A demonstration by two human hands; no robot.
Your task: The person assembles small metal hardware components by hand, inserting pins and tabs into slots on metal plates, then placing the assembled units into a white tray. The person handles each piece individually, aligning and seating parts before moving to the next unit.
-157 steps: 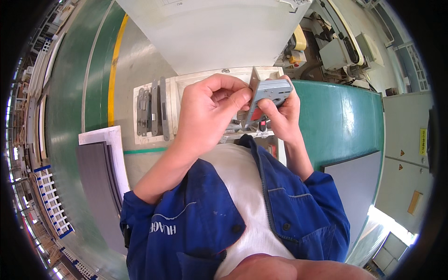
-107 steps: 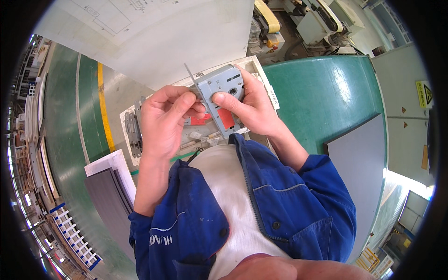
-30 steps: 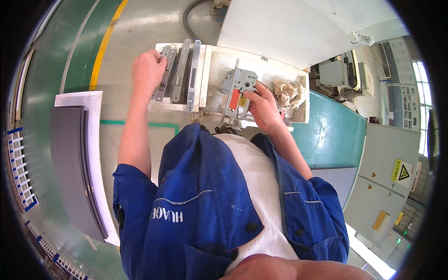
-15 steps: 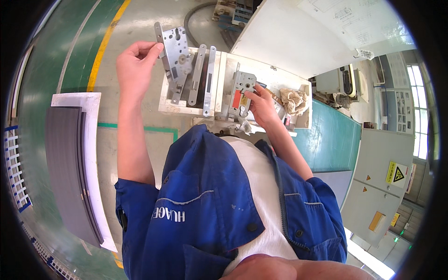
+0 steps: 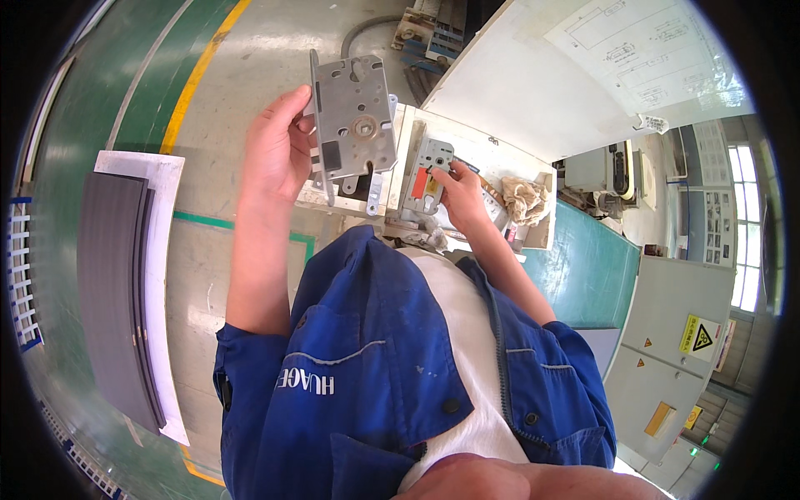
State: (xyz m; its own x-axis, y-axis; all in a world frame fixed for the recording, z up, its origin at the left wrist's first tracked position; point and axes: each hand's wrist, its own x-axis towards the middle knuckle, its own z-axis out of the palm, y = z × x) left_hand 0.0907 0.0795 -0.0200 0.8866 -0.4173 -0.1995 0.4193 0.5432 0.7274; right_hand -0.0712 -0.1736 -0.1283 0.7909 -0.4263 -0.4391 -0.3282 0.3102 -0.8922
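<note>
My left hand (image 5: 279, 150) grips a grey metal mortise lock (image 5: 354, 96) by its long faceplate edge. The lock is raised in front of the box, its flat perforated side showing, and it covers much of the box's left part. My right hand (image 5: 462, 197) is closed on a second mortise lock (image 5: 432, 158), a silver case with a red label, which stands at the middle of the white box (image 5: 402, 137). The right thumb rests across its face near the label. Below the raised lock, the ends of other metal lock plates (image 5: 374, 196) show.
A crumpled tan cloth (image 5: 523, 200) lies in the box's right part. Behind it leans a large white board (image 5: 517, 75) with drawings. Dark panels (image 5: 112, 292) on a white sheet lie at the left. Grey cabinets (image 5: 667, 333) stand at the right.
My left hand has moved right and toward me with its lock, turning the flat side into view. My right hand stays on the red-labelled lock, which has shifted slightly.
</note>
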